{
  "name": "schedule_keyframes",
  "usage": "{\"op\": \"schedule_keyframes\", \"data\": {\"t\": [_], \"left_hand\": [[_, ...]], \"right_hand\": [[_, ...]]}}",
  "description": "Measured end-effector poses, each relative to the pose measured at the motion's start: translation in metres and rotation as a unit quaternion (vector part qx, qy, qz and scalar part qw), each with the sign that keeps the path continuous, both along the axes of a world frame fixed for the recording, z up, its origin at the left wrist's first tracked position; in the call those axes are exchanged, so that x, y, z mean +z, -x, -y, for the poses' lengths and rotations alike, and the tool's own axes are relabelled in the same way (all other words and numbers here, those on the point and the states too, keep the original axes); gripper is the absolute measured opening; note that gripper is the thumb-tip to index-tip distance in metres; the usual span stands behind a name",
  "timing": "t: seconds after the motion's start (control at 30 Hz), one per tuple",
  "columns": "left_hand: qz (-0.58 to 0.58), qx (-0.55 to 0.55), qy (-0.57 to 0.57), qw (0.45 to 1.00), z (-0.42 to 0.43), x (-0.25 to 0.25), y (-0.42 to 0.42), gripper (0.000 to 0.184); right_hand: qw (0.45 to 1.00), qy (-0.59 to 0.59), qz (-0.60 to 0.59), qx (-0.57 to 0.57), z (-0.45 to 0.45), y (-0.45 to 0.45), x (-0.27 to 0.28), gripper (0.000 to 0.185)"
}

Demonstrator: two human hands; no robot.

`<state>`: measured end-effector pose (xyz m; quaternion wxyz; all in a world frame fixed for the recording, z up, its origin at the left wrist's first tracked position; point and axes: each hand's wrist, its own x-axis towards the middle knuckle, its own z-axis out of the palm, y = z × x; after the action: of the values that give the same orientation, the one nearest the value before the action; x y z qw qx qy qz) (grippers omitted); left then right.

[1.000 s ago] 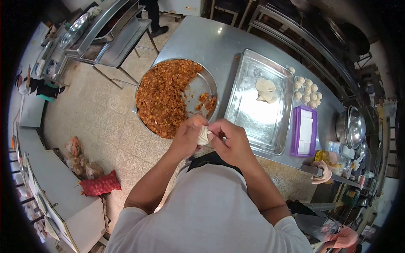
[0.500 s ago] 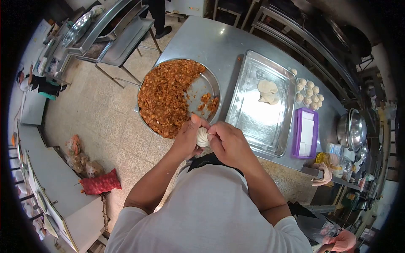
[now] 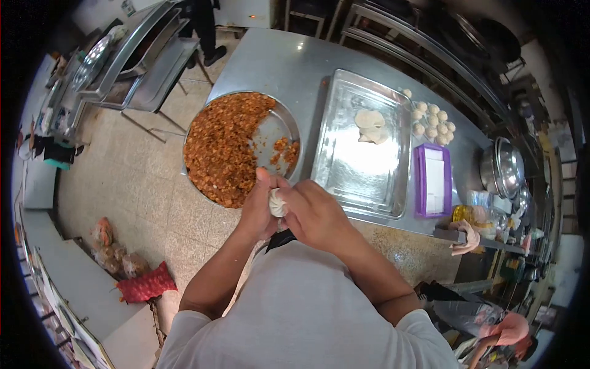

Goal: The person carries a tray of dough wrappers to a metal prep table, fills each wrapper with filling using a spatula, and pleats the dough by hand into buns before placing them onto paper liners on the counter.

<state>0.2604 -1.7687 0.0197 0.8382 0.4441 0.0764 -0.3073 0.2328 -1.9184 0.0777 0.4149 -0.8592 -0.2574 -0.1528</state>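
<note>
A pleated dough bun [image 3: 276,204] is held between my two hands, close in front of my body. My left hand [image 3: 257,208] cups it from the left with the thumb up. The fingers of my right hand [image 3: 316,215] are closed on its right side and cover part of it. Just beyond my left hand is a round metal tray [image 3: 301,132] heaped with reddish-brown chopped filling [image 3: 221,144]. Flat dough wrappers [image 3: 370,126] lie in a rectangular metal tray [image 3: 359,197] beyond my right hand.
Several pleated buns [image 3: 433,123] sit on the steel table [image 3: 276,61] at the right. Nearby are a purple box [image 3: 433,181], metal bowls [image 3: 507,169], an oil bottle [image 3: 464,213] and a cloth [image 3: 465,238]. A red mesh sack [image 3: 147,284] lies on the floor. Other people stand at the edges.
My right hand has turned and closed further over the bun, hiding more of it. The view has shifted, so the table and trays appear slightly further left.
</note>
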Motion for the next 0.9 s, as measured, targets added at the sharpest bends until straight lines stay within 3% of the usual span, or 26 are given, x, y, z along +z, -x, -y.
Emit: {"op": "schedule_keyframes", "data": {"t": [0.33,0.53,0.73,0.9], "left_hand": [[-0.016,-0.047,-0.001,0.999,0.032,-0.003,-0.004,0.064],[-0.045,-0.053,0.002,0.998,0.086,-0.010,-0.006,0.058],[-0.025,-0.119,-0.037,0.992,0.148,-0.026,-0.003,0.058],[-0.018,-0.172,-0.043,0.984,0.221,-0.012,0.005,0.070]], "right_hand": [[0.995,0.048,-0.004,-0.090,0.034,0.015,-0.020,0.022],[0.975,0.045,0.092,-0.195,0.072,0.023,-0.033,0.022],[0.971,0.048,0.012,-0.234,0.126,0.047,-0.050,0.025],[0.958,-0.081,-0.057,-0.270,0.178,0.071,-0.049,0.042]]}}
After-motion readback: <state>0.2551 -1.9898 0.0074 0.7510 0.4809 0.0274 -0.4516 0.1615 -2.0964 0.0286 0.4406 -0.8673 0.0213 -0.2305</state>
